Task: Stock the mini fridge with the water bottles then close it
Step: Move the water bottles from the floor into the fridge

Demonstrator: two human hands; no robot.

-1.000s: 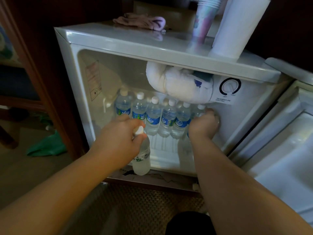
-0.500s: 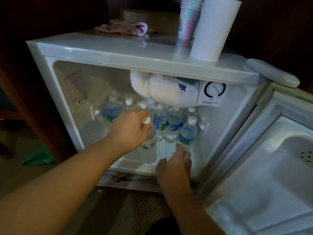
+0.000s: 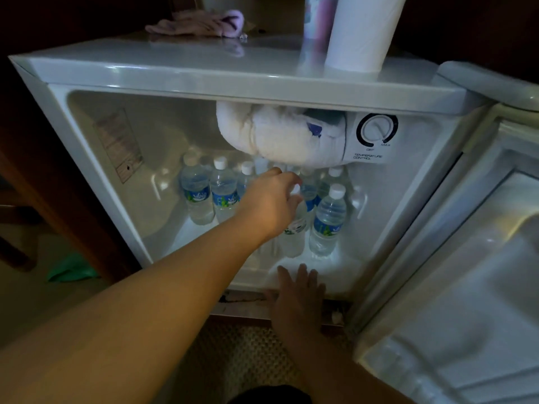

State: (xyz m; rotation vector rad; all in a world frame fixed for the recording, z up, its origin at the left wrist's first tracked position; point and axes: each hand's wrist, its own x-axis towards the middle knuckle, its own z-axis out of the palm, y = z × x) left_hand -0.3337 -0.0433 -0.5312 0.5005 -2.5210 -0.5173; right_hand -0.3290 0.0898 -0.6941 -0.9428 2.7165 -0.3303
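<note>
The white mini fridge (image 3: 87, 158) stands open, its door (image 3: 466, 287) swung out to the right. Several small water bottles with blue labels stand in a row at the back (image 3: 195, 193). One more bottle (image 3: 328, 220) stands in front at the right. My left hand (image 3: 268, 205) reaches inside and grips the top of a bottle (image 3: 294, 237) just left of that front one. My right hand (image 3: 297, 298) lies flat with straight fingers on the fridge's front lip, holding nothing.
A frosted ice lump (image 3: 277, 135) hangs under the fridge ceiling beside the temperature dial (image 3: 376, 132). On top stand a paper towel roll (image 3: 361, 33), a cup stack (image 3: 315, 18) and a pink cloth (image 3: 198, 23). A green cloth (image 3: 73, 271) lies on the floor at left.
My left hand has carried its bottle from the fridge's front edge into the interior. My right hand let go of the front right bottle and drew back to the lip.
</note>
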